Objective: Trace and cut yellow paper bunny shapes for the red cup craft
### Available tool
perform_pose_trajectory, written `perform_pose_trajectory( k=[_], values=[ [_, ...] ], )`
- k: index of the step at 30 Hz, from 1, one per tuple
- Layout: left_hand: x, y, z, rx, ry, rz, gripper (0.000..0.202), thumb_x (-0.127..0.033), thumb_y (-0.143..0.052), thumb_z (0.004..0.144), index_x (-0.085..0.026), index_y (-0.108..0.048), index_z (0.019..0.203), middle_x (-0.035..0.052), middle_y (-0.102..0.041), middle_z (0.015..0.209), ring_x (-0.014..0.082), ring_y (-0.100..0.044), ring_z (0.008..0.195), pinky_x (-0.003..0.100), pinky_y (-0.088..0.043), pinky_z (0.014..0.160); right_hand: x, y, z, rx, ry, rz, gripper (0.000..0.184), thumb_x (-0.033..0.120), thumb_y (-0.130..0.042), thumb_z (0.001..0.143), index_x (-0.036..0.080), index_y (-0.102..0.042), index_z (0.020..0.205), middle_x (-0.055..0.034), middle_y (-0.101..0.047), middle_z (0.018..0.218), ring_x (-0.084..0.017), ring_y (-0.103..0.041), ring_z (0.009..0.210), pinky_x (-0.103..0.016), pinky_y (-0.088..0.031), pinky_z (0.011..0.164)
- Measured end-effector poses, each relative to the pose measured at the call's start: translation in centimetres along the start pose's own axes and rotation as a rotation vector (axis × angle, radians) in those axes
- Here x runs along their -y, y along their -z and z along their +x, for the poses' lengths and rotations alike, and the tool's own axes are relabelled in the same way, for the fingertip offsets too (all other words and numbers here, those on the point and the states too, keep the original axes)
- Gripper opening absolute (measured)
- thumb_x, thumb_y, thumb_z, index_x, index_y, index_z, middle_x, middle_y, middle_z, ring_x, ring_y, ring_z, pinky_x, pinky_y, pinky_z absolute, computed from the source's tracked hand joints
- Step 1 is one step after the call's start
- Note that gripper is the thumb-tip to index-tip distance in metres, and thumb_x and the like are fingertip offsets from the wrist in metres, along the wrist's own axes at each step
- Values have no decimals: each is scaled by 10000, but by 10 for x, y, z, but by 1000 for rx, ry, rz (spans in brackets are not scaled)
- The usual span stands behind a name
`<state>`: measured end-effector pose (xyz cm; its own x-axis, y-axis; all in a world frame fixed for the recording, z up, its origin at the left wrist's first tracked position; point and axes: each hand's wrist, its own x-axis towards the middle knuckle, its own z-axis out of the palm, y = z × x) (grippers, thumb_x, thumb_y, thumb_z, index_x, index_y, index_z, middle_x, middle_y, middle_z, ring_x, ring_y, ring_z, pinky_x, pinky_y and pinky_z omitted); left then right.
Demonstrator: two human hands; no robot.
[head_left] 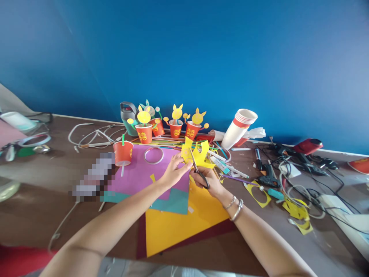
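Observation:
My left hand (173, 171) pinches a piece of yellow paper (198, 153) and holds it up over the table. My right hand (207, 181) grips black-handled scissors (198, 171), whose blades reach into the yellow piece. Bracelets (235, 206) circle my right wrist. Under both hands lie sheets of purple paper (138, 173), teal paper (173, 202) and a large yellow sheet (178, 223).
Red paper cups with yellow bunny cut-outs (175, 125) stand at the back by the blue wall. A stack of cups (240, 125) leans at the right. A glue gun (269, 175), cables and yellow scraps (296, 211) lie at right. A tape ring (153, 155) rests on the purple sheet.

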<state>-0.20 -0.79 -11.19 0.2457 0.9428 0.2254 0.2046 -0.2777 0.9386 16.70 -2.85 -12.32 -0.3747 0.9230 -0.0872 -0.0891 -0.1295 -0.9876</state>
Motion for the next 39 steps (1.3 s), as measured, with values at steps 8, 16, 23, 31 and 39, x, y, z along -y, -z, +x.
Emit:
perform_pose_trajectory(
  k=[8,16,23,31,39],
  values=[
    [-2,2,-2,13,-23,118,211,-344,-462,914,-203,-597,836,70,-550,1047,232,-444,1093,380,-364,1021,0,-1,1,2,7,-33,351,452,-785,678,147,-649,785,85,-434,452,-50,-341,381,-208,-229,387],
    [-1,6,2,60,-20,156,198,-338,-464,900,-201,-572,807,55,-538,979,224,-453,1020,375,-391,973,-3,2,4,-10,15,-58,365,442,-807,651,137,-684,811,78,-437,469,-53,-349,399,-204,-230,384],
    [-3,11,3,102,-11,155,185,-304,-468,898,-190,-582,806,71,-558,1106,226,-436,1098,388,-347,1041,0,3,3,-10,-6,-73,341,439,-791,665,134,-686,778,76,-413,467,-48,-326,403,-204,-228,381],
    [-1,14,6,117,1,145,186,-330,-498,893,-198,-616,840,70,-555,1149,227,-446,1163,379,-336,1078,-1,5,3,16,-20,-43,310,416,-783,680,137,-668,749,87,-387,456,-35,-288,379,-201,-204,373],
    [-1,20,10,176,-66,185,207,-329,-470,904,-203,-634,897,82,-562,1184,250,-439,1188,408,-343,1080,4,4,2,23,-39,-40,322,435,-796,664,153,-645,698,95,-379,438,-32,-256,385,-202,-187,374]
  ],
)
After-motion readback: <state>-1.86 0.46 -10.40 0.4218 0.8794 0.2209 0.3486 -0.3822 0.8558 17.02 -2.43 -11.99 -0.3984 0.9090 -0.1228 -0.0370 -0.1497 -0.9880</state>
